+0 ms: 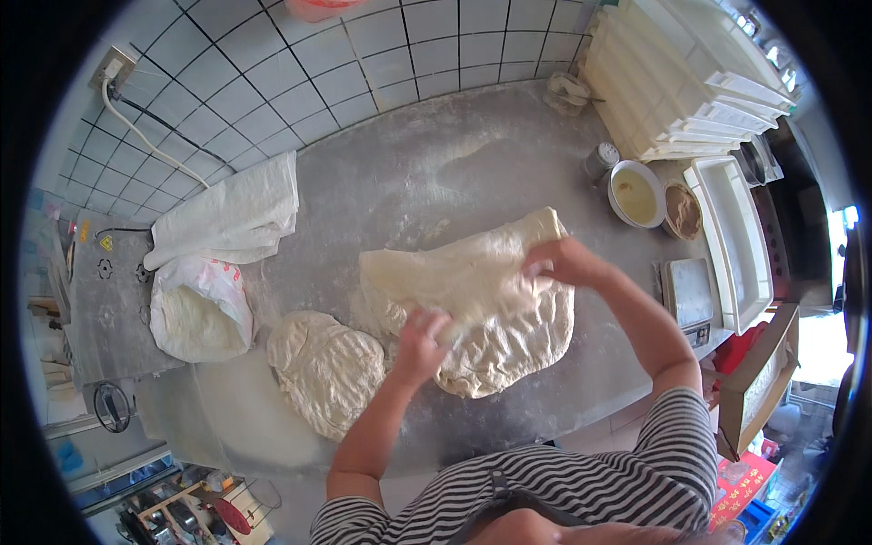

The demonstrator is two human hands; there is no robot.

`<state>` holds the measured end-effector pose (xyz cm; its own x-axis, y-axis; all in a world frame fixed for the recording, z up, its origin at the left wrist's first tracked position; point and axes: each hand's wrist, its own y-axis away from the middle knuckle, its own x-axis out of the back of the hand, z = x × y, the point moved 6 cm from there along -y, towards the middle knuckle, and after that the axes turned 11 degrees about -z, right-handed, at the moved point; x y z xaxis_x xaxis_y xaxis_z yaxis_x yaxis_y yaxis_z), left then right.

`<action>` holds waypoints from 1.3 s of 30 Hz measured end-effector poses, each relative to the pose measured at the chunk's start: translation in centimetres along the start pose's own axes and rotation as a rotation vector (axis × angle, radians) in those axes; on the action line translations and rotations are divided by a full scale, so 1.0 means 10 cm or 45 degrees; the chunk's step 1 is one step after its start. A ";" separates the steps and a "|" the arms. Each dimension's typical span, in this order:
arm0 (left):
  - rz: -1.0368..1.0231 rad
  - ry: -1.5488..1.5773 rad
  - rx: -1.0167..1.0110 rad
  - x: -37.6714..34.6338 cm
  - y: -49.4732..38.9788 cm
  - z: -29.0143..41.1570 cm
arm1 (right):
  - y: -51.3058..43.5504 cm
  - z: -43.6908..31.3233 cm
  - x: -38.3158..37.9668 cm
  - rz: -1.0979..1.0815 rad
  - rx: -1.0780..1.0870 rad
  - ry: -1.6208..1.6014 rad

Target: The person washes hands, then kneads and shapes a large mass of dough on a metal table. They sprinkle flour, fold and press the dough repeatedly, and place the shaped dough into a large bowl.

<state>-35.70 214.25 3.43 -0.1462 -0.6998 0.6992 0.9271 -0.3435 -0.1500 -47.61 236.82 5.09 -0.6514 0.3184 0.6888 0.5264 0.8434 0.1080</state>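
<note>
A large slab of dough (504,354) lies on the metal worktop (368,177), its far part folded over toward me as a smooth flap (449,276). My left hand (424,344) grips the near left edge of that flap, slightly blurred. At the flap's right side, my right hand (562,264) has its fingers curled on the dough; the fingertips are partly hidden. The slab's near part, ridged and dimpled, shows beneath the flap. A second, smaller piece of dough (327,371) rests to the left, close by my left forearm.
An opened flour bag (201,317) and a folded white cloth (225,208) are at left. On the right stand a bowl of yellowish liquid (635,194), a tub of brown paste (681,210), a shaker (602,161), a digital scale (689,293), a white tray (732,245) and stacked crates (681,82).
</note>
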 end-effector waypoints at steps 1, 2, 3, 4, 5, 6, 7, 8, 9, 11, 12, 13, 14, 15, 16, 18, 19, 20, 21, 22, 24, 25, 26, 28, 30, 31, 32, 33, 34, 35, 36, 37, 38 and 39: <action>-0.042 -0.042 -0.054 -0.11 0.17 0.11 | 0.15 -0.17 -0.20 -0.002 0.025 0.186; -0.084 -0.078 -0.110 -0.21 0.31 0.18 | 0.28 -0.28 -0.39 -0.058 0.008 0.389; -0.112 -0.123 -0.122 -0.30 0.40 0.20 | 0.39 -0.43 -0.46 0.086 0.106 0.477; -0.153 -0.169 -0.133 -0.39 0.49 0.21 | 0.48 -0.55 -0.54 0.155 0.186 0.600; -0.149 -0.201 -0.177 -0.44 0.54 0.23 | 0.54 -0.57 -0.56 0.190 0.113 0.592; -0.255 -0.257 -0.132 -0.53 0.57 0.20 | 0.58 -0.59 -0.51 0.320 0.059 0.487; -0.317 -0.302 -0.116 -0.57 0.59 0.19 | 0.59 -0.59 -0.45 0.417 0.000 0.395; -0.367 -0.345 -0.103 -0.58 0.58 0.17 | 0.59 -0.58 -0.35 0.541 -0.057 0.295; -0.393 -0.349 -0.094 -0.56 0.57 0.16 | 0.55 -0.49 -0.29 0.572 -0.238 0.167; -0.448 -0.343 -0.134 -0.49 0.52 0.20 | 0.51 -0.13 -0.27 0.634 -0.670 -0.562; -0.369 -0.406 -0.052 -0.41 0.48 0.18 | 0.50 0.02 -0.35 0.644 -0.804 -0.942; -0.318 -0.470 -0.015 -0.33 0.42 0.17 | 0.53 0.12 -0.34 0.778 -0.776 -1.063; -0.222 -0.507 0.066 -0.26 0.37 0.16 | 0.59 0.24 -0.37 0.906 -0.691 -1.215; -0.199 -0.503 0.101 -0.25 0.32 0.16 | 0.68 0.37 -0.40 1.022 -0.525 -1.403; -0.273 -0.604 0.017 -0.32 0.28 0.20 | 0.94 0.54 -0.45 1.150 -0.626 -1.306; -0.240 -0.746 -0.112 -0.45 0.22 0.29 | 1.56 0.79 -0.64 1.520 -0.726 -1.186; -0.203 -0.805 -0.110 -0.48 0.18 0.28 | 1.83 0.89 -0.78 1.675 -0.713 -1.259; -0.311 -0.733 0.011 -0.53 0.12 0.16 | 2.07 0.97 -0.91 1.802 -0.866 -1.253; -0.400 -0.666 0.076 -0.56 0.04 0.05 | 2.23 1.03 -1.02 1.776 -1.049 -1.309; -0.571 -0.553 0.208 -0.60 -0.05 -0.10 | 2.35 0.97 -0.94 1.666 -1.224 -0.857; -0.383 0.047 0.610 -0.33 -0.32 -0.49 | 2.39 0.71 -0.77 1.416 -1.723 0.006; -0.228 0.201 0.619 -0.16 -0.52 -0.58 | 2.26 0.41 -0.59 1.462 -1.612 0.536; -0.047 0.351 0.609 0.04 -0.75 -0.67 | 2.03 0.26 -0.45 1.320 -1.335 0.552; -0.031 0.583 0.650 0.31 -1.37 -0.87 | 1.39 0.12 -0.48 0.990 -1.041 0.022; 0.008 0.785 0.576 0.60 -1.97 -0.99 | 0.55 -0.22 -0.68 0.176 -0.286 -0.540; 0.001 0.699 0.558 0.71 -2.16 -1.04 | 0.20 -0.30 -0.63 0.117 -0.207 -0.090; 0.023 0.530 0.598 0.77 -2.21 -1.10 | -0.07 -0.23 -0.51 0.210 -0.255 -0.014; 0.081 0.370 0.567 0.84 -2.26 -1.13 | -0.29 -0.16 -0.35 0.317 -0.251 0.065; 0.092 0.212 0.583 0.84 -2.22 -1.15 | -0.47 -0.01 -0.24 0.310 -0.335 0.057; 0.037 0.164 0.547 0.78 -2.11 -1.16 | -0.59 0.10 -0.18 0.328 -0.424 0.136; 0.009 0.162 0.472 0.73 -1.97 -1.16 | -0.67 0.19 -0.13 0.325 -0.485 0.200; -0.035 0.087 0.347 0.70 -1.80 -1.13 | -0.75 0.28 -0.10 0.325 -0.549 0.261; -0.032 0.084 0.349 0.71 -1.60 -1.17 | -0.77 0.35 -0.07 0.322 -0.622 0.327; -0.027 0.082 0.354 0.73 -1.35 -1.22 | -0.71 0.35 -0.08 0.386 -0.551 0.246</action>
<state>-53.44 206.13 2.06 -0.1802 -0.7357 0.6529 0.9813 -0.1800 0.0680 -52.71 232.11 1.26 -0.3457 0.3993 0.8491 0.8771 0.4591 0.1412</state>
